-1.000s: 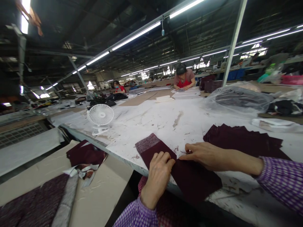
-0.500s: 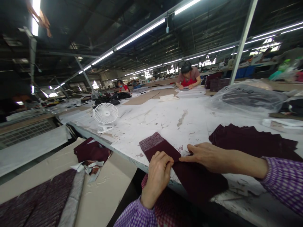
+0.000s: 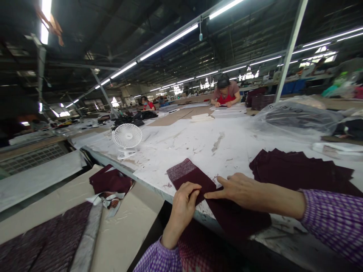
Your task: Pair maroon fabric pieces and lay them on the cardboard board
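Note:
A maroon cloth piece point(image 3: 202, 178) with a speckled grey-purple end lies across the near edge of the table. My left hand point(image 3: 181, 209) pinches its near edge between thumb and bent fingers. Over the same cloth is my right hand point(image 3: 245, 192), thumb and forefinger apart, the forefinger stretched out with its tip on the fabric near my left fingers. Under my right hand, another dark maroon length point(image 3: 241, 217) hangs over the table edge; whether it joins the first piece I cannot tell. A fanned stack of maroon cloth pieces point(image 3: 295, 168) lies beyond my right forearm.
A white fan point(image 3: 127, 136) stands on the white-covered table point(image 3: 181, 139). A clear plastic bag point(image 3: 297, 117) rests at the right. Lower left, a beige surface point(image 3: 124, 226) carries maroon scraps point(image 3: 110, 179) and speckled cloth point(image 3: 48, 238). A co-worker point(image 3: 225, 92) leans over the far side.
Both hands have shifted slightly left and towards me along the cloth's near edge. The right forefinger has come further left over the fabric. The speckled end has stayed put.

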Tool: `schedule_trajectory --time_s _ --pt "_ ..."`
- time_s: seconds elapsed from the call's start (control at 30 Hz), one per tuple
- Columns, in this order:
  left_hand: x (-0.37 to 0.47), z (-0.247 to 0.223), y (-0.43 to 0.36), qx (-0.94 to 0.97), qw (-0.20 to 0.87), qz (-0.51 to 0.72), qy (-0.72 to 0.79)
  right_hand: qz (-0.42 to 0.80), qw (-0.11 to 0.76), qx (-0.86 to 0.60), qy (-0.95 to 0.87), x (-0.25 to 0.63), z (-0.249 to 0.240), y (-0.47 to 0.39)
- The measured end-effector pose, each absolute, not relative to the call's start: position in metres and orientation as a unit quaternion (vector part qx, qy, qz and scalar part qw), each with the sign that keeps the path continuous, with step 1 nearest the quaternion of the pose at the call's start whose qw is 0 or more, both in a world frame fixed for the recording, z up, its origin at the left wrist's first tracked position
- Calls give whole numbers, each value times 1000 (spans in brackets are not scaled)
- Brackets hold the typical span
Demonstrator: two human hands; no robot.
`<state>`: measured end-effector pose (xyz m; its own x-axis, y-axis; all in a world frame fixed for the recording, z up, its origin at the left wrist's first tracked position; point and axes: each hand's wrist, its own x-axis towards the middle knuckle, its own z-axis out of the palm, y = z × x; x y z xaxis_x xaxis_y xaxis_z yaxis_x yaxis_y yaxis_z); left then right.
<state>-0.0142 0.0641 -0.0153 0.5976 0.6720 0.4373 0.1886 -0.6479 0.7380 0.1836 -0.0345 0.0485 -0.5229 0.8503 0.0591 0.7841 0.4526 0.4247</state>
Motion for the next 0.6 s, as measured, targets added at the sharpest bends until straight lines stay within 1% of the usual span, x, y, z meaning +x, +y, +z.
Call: schedule_trajectory --time_s 0.07,0.17,0.27,0.37,0.43,0.53,0.6 --pt "-16 -15 64 831 333 361 260 123 59 528 839 193 45 -28" --pt "-16 -12 61 835 333 342 274 -18 1 582 813 205 41 -19" --pt "-14 -11 61 846 318 320 284 -110 -36 600 792 212 48 -19" --pt "-13 -11 64 865 282 308 278 -134 -78 615 773 226 67 -30" --pt "-12 -11 64 882 240 306 265 -147 -113 650 737 247 83 -42" --pt "-9 -10 57 905 157 299 260 -188 -161 715 654 299 95 -67" --pt "-6 -9 51 913 102 286 271 -157 -177 759 607 345 89 -82"
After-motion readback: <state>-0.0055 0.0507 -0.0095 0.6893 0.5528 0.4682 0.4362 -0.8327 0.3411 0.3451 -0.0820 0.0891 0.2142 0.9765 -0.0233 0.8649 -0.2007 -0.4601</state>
